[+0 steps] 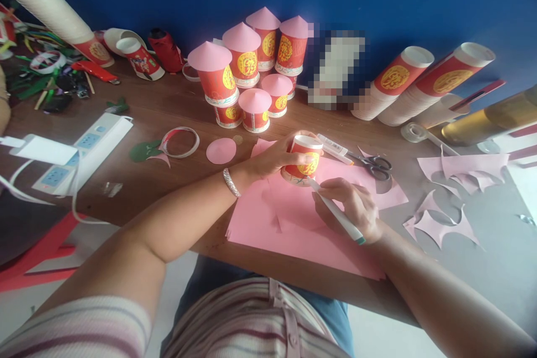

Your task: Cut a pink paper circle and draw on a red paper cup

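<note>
My left hand point(279, 158) is wrapped round a red paper cup point(309, 163) with a gold emblem, its white rim tilted up. Green marks show on the white band at the cup's lower end. In my right hand point(350, 204) is a white marker point(340, 217) with a green end, its tip touching or close to that band. Both hands are over a stack of pink paper point(268, 224). Scissors point(375, 165) and a white glue tube point(334, 148) lie just beyond the paper's top edge.
Red cups with pink cone roofs point(210, 59) stand at the back. Stacked cups point(403, 75) lean at the right, near a tape roll point(414, 132) and pink scraps point(444, 226). A power strip point(84, 151) and a pink disc point(221, 151) lie left.
</note>
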Tool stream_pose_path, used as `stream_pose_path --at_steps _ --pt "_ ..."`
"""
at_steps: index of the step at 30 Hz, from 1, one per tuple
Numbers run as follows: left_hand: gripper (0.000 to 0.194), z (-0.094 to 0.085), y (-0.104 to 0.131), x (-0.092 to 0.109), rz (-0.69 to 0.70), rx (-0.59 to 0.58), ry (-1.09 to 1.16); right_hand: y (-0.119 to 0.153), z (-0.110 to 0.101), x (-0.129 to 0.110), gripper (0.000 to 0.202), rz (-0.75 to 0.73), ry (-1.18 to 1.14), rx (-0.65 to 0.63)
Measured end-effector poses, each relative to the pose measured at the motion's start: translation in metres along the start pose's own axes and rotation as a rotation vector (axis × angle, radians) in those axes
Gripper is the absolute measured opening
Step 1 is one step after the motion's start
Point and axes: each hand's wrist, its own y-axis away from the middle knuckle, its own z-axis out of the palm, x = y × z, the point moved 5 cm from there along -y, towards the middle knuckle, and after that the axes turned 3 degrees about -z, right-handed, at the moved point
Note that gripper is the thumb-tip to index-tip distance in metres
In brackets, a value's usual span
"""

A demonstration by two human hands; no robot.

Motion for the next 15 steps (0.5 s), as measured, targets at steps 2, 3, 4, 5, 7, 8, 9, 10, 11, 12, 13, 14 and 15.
stream_pose_path --at_steps 2,3,4,5,7,8,9,10,11,12,13,14,15 --pt "0.044 0.0005 0.0004 0.0008 -0.003 -0.003 0.001 0.0003 0.0003 0.0001 0.018 0.001 0.002 -0.007" --pt "0.044 0.0006 0.0003 0.0008 0.000 -0.007 0.004 0.0005 0.0004 0.0001 0.018 0.000 0.002 -0.010" --pt "0.044 0.0005 0.0001 0.0005 0.003 -0.010 0.007 0.0006 0.0005 0.0001 0.018 0.000 0.002 -0.011" --pt "0.044 0.0003 -0.0002 -0.0001 0.005 -0.012 0.010 0.0007 0.0004 0.0001 0.017 -0.001 0.002 -0.010" --pt "0.042 0.0000 -0.0008 -0.0012 0.012 -0.021 0.018 0.0007 0.0004 -0.0004 0.015 -0.006 0.005 -0.016" --pt "0.041 0.0000 -0.0009 -0.0014 0.016 -0.028 0.021 0.0006 0.0006 -0.0006 0.015 -0.006 0.009 -0.025" --pt "0.040 0.0000 -0.0009 -0.0015 0.019 -0.034 0.023 0.0006 0.0008 -0.0009 0.015 -0.006 0.013 -0.036" --pt "0.040 0.0001 -0.0008 -0.0013 0.020 -0.038 0.024 0.0005 0.0009 -0.0011 0.015 -0.003 0.016 -0.043" --pt "0.040 0.0001 -0.0006 -0.0011 0.017 -0.041 0.023 0.0005 0.0010 -0.0012 0.014 0.001 0.019 -0.047" --pt "0.041 0.0000 -0.0003 -0.0010 0.011 -0.039 0.020 0.0005 0.0009 -0.0011 0.014 0.007 0.020 -0.046" --pt "0.043 -0.0001 0.0000 -0.0010 0.000 -0.035 0.016 0.0006 0.0008 -0.0010 0.014 0.011 0.020 -0.042" --pt "0.045 -0.0002 0.0002 -0.0011 -0.010 -0.031 0.012 0.0008 0.0008 -0.0008 0.014 0.014 0.017 -0.041" --pt "0.047 -0.0003 0.0004 -0.0010 -0.015 -0.026 0.009 0.0008 0.0010 -0.0005 0.014 0.015 0.015 -0.041"
